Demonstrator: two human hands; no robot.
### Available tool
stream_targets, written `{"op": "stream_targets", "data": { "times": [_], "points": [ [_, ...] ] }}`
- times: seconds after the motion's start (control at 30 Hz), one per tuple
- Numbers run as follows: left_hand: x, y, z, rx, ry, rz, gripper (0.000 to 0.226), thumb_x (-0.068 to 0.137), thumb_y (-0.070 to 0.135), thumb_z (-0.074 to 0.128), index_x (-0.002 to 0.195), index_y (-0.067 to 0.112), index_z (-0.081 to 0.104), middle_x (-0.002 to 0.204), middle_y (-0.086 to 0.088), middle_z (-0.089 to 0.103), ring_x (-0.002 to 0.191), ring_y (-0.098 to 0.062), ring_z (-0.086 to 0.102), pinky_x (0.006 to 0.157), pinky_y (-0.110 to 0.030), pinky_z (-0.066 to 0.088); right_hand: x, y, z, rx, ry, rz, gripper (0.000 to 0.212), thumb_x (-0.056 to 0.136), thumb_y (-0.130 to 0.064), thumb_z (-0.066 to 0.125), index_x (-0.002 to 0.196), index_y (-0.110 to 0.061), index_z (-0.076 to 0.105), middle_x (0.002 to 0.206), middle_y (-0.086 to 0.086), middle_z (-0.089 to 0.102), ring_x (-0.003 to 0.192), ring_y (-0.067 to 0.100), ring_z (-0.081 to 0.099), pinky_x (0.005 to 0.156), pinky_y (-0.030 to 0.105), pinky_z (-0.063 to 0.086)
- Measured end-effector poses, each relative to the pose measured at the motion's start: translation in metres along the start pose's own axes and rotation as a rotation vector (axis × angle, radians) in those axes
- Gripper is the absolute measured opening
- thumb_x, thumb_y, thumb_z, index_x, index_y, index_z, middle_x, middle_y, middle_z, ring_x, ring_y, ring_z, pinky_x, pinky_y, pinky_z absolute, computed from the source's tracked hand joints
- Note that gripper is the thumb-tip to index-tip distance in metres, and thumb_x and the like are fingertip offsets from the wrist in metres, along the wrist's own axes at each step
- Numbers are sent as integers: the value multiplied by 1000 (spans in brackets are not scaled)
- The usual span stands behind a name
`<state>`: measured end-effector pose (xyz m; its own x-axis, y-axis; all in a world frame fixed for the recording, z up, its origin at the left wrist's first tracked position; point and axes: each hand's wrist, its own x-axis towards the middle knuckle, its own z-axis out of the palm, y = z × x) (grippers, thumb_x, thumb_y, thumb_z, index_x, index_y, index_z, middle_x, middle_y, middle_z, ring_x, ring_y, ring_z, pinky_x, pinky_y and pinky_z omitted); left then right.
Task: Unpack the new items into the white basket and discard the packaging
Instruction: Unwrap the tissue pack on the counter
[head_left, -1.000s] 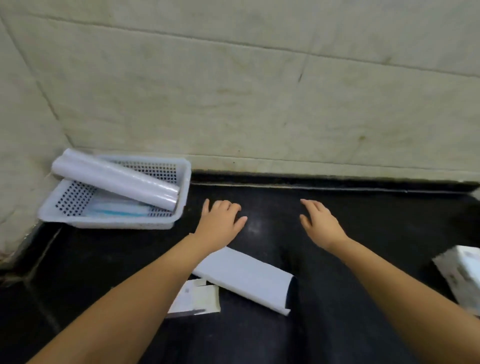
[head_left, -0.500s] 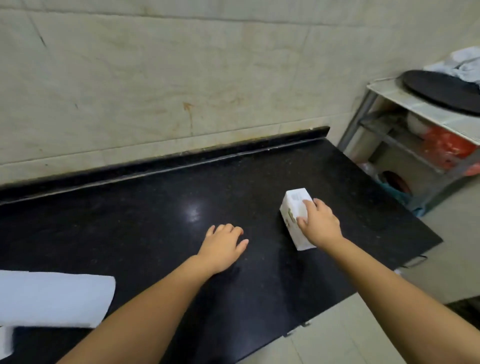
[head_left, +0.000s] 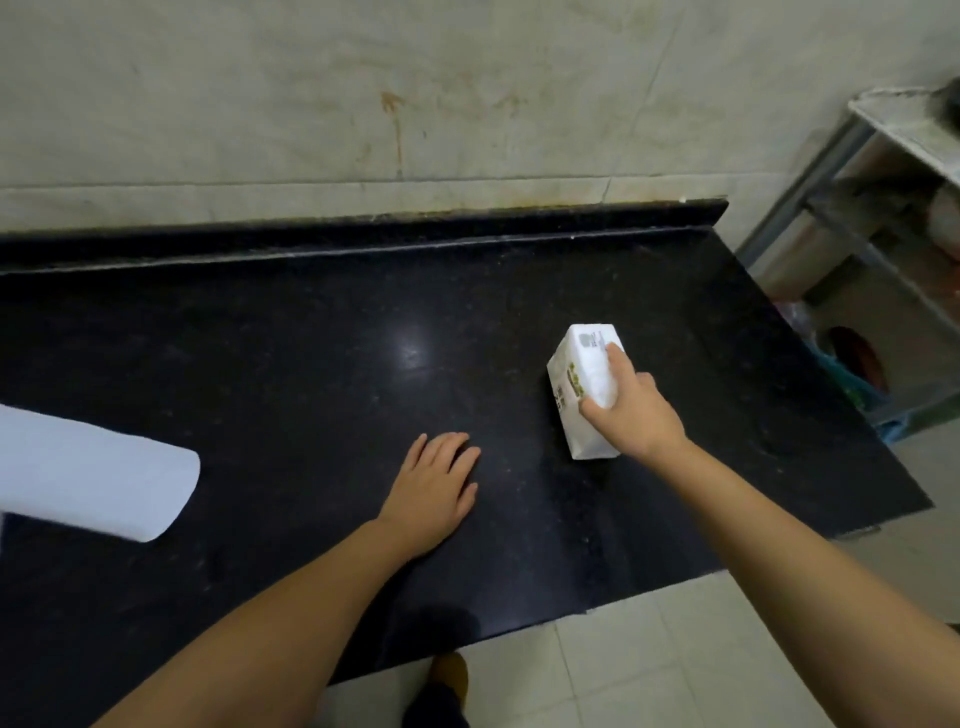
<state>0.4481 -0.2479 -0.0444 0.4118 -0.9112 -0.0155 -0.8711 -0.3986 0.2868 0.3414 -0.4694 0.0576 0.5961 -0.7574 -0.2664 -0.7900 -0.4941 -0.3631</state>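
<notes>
Black countertop (head_left: 311, 364) lies mostly bare; its right edge runs near the white box (head_left: 582, 389). Right hand (head_left: 636, 415) grasps that box. Left hand (head_left: 434, 483) rests flat, fingers released.

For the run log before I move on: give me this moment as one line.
right hand: gripping small white box on black counter | left hand: flat on counter, empty | white sleeve: lying far left | basket: out of view

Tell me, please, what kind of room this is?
Probably a home kitchen or utility area: a polished black stone counter against a tiled wall, with a metal storage rack beside it.
</notes>
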Motion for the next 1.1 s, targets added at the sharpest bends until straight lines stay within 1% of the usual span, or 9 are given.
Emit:
{"op": "stream_targets", "data": {
  "times": [0.1,0.2,0.3,0.4,0.57,0.73,0.87,1.0,1.1],
  "points": [
    [-6,-12,-23,-82,-12,-6,44,95,36,38,134,15,44,140,-6,44,128,-21,41,110,-36,31,-1,-49,4,50,-15,-126,80,81,-45,52,146,-36,6,130,13,42,83,24,47,70,34,40],
    [-33,-41,-61,-193,151,-146,36,96,33,39,127,17,49,123,-2,55,112,-19,52,89,-33,46,-10,-120,16,66,-37,-302,79,81,-42,52,146,-36,8,128,14,43,87,26,50,72,35,44],
    [-84,-89,-103,-232,305,-326,31,96,30,40,121,17,54,115,-2,59,108,-18,54,85,-35,47,-32,-198,36,72,-57,-485,78,80,-41,53,146,-36,10,127,14,44,88,26,50,75,35,46],
    [-153,-142,-143,-253,411,-503,30,96,29,39,118,17,56,114,-1,60,107,-17,54,84,-35,46,-67,-276,65,65,-89,-663,78,78,-41,52,144,-37,10,128,12,44,88,25,51,71,35,45],
    [-304,-228,-185,-212,529,-768,30,95,29,40,117,19,57,116,3,62,105,-16,58,84,-33,47,-153,-402,132,14,-136,-1030,88,71,-39,55,143,-38,6,132,9,44,111,29,50,69,36,45],
    [-454,-298,-200,-137,585,-989,25,94,28,42,109,21,60,105,1,64,98,-18,60,81,-38,50,-249,-512,215,-145,-105,-1382,93,71,-41,57,147,-28,4,144,4,38,119,30,46,85,43,46],
    [-546,-335,-197,-169,627,-1181,21,93,27,44,104,21,60,101,-1,63,92,-18,60,79,-39,50,-315,-568,276,-245,-99,-1652,87,70,-25,63,147,-18,22,143,0,42,126,23,44,97,42,37],
    [-605,-357,-181,-197,633,-1311,23,94,29,43,108,21,59,103,1,63,90,-14,59,76,-33,50,-352,-599,328,-309,-64,-1901,78,58,-8,72,133,-12,51,131,3,59,118,26,58,95,45,44],
    [-628,-373,-169,-209,620,-1375,25,94,29,42,112,20,58,106,2,62,93,-13,58,77,-31,49,-362,-619,363,-331,-36,-1980,70,63,-6,73,130,-14,55,129,2,61,117,23,59,98,46,44]
  ]
}}
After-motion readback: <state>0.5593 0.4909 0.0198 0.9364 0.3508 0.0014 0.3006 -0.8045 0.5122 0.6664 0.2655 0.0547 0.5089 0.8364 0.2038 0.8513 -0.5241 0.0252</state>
